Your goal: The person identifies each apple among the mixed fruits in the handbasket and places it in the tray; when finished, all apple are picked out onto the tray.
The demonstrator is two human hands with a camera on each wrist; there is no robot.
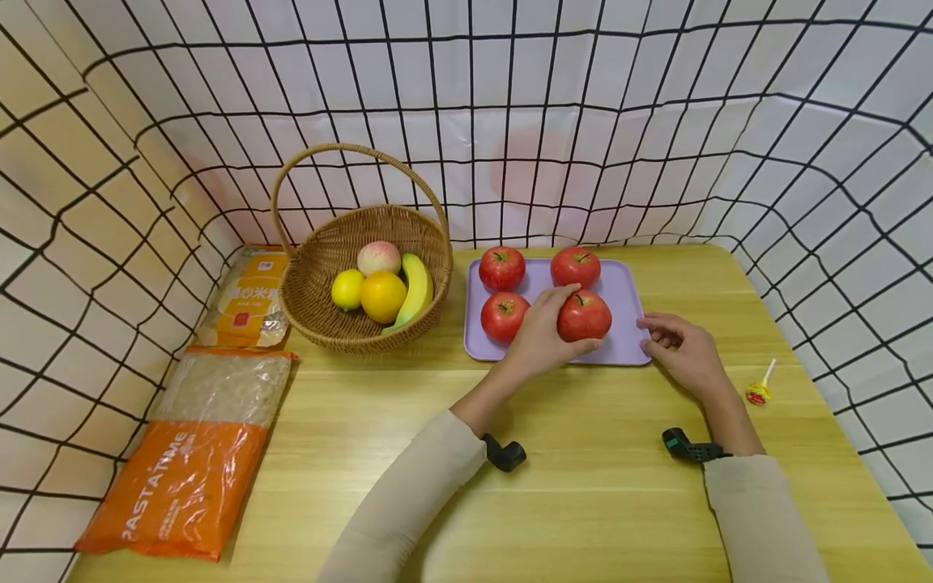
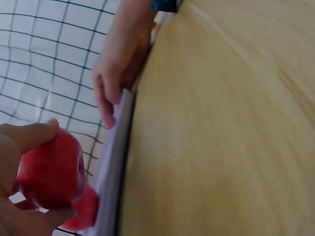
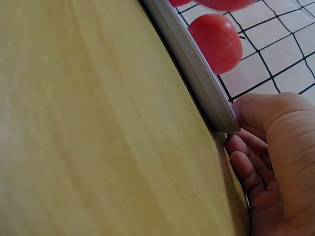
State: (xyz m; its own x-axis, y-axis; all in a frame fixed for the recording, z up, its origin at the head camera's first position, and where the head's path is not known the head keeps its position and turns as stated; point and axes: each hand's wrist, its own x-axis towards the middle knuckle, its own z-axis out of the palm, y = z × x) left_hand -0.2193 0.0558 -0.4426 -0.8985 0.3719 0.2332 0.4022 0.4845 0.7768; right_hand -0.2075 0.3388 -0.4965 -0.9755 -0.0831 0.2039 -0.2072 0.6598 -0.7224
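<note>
My left hand (image 1: 545, 334) grips a red apple (image 1: 585, 316), thumb on its near side and fingers over its far side. That apple is close over the front right part of a purple tray (image 1: 619, 344). Three more apples are on the tray: one at the front left (image 1: 504, 317), one at the back left (image 1: 502, 269) and one at the back right (image 1: 575, 267). In the right wrist view, my right hand (image 3: 280, 157) pinches the tray's corner, thumb at the rim and curled fingers below. The left wrist view shows the held apple (image 2: 51, 169) between thumb and fingers.
Left of the tray stands a wicker basket (image 1: 321, 324) with a peach, a lemon, an orange and a banana. Two food bags, an orange one (image 1: 197, 470) and a yellow one (image 1: 251, 295), lie at the left. A lollipop (image 1: 758, 393) lies right. Grid-patterned walls enclose the table.
</note>
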